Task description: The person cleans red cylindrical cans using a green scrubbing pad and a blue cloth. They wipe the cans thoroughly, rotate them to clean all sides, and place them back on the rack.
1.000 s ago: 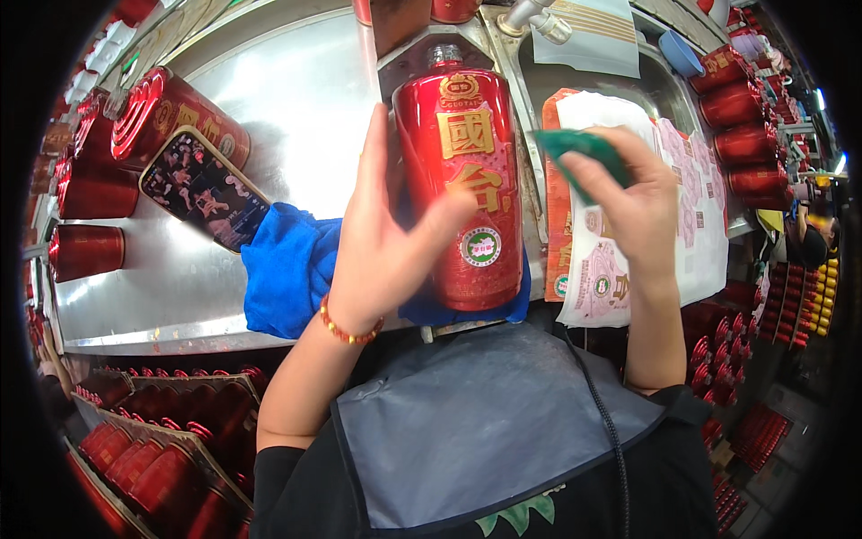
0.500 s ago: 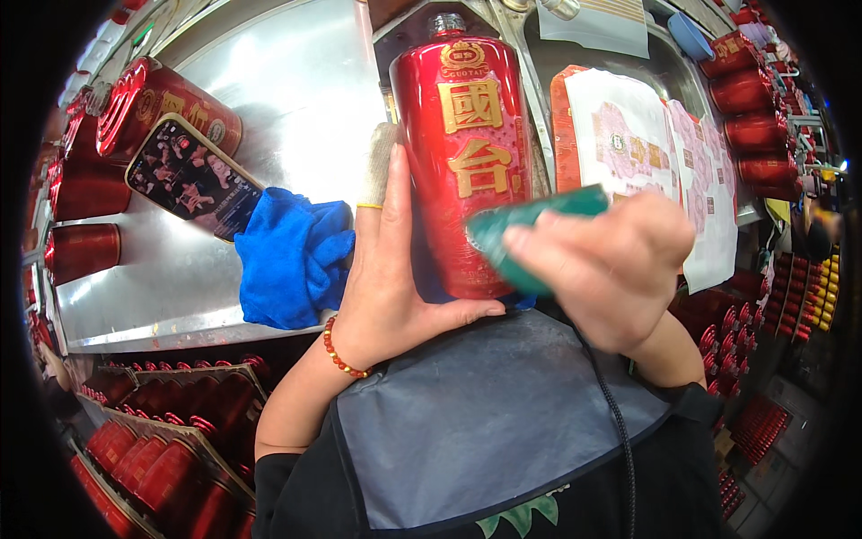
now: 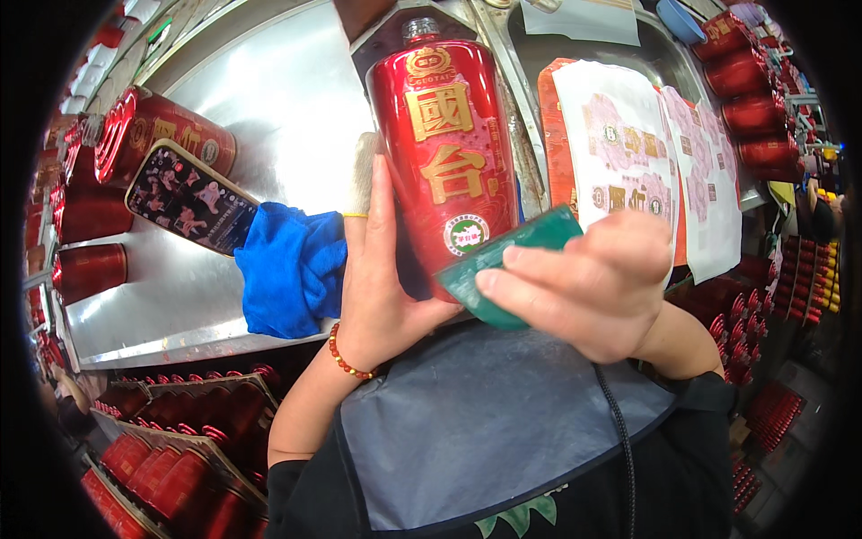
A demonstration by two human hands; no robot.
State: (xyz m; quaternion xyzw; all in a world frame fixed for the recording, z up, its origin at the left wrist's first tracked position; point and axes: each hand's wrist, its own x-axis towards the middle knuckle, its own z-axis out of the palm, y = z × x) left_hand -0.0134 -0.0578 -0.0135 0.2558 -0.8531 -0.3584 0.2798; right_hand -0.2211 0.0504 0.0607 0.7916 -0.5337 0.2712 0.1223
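Observation:
A large red bottle (image 3: 449, 135) with gold characters lies in front of me, its clear neck pointing away. My left hand (image 3: 382, 269) holds it, the fingers stretched along its left side and the thumb at its base. One finger wears a beige finger cover with a yellow edge (image 3: 358, 175). My right hand (image 3: 593, 287) pinches a flat green scraper (image 3: 507, 265) whose edge lies over the bottle's lower end. Just above the scraper, a round white, green and pink label (image 3: 468, 235) shows on the bottle. The scraper and right hand hide part of the base.
Left of the bottle, a crumpled blue cloth (image 3: 289, 268) and a phone (image 3: 190, 198) rest on the metal worktop (image 3: 269, 99). Another red bottle (image 3: 193, 139) lies behind the phone. White sheets of printed decals (image 3: 620, 135) lie to the right. Racks of red bottles (image 3: 166, 472) stand lower left.
The scraper has slid down toward the bottle's base, uncovering the round label. My right hand has moved slightly left and down; the left hand keeps its hold.

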